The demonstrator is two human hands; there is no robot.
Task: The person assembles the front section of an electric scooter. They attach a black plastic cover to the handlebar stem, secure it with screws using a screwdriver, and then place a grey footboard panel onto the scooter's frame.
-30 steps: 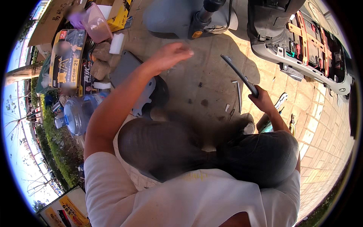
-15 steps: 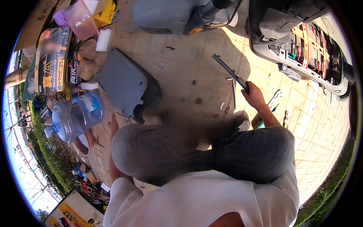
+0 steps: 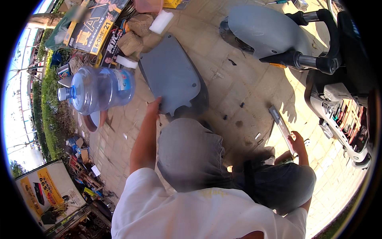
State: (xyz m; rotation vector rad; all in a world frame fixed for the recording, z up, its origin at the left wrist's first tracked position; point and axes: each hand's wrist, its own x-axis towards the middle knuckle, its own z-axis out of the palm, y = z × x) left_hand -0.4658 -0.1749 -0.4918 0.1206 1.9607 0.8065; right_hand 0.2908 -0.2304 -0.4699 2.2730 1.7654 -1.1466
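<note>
On the paving in front of me lies a large grey plastic scooter panel (image 3: 172,73) with a notched near end and dark sides. My left hand (image 3: 153,107) reaches forward and grips its near left edge, fingers closed at the notch. Off to the right, my right hand (image 3: 297,144) hangs beside a long dark grey plastic strip (image 3: 281,125), fingers apart. The strip slants across the ground, its near end passing beside that hand. Whether a fingertip still touches it is hard to see.
A big clear blue water bottle (image 3: 102,89) lies left of the panel, above a round basin (image 3: 92,120). Battery cartons (image 3: 93,28) and white foam (image 3: 161,22) sit beyond. A scooter's grey front fender (image 3: 266,32) and its opened body (image 3: 342,119) stand at the right.
My left hand has gone from beside my knee to the panel's edge. The right hand has lowered the strip and opened. The view has swung left.
</note>
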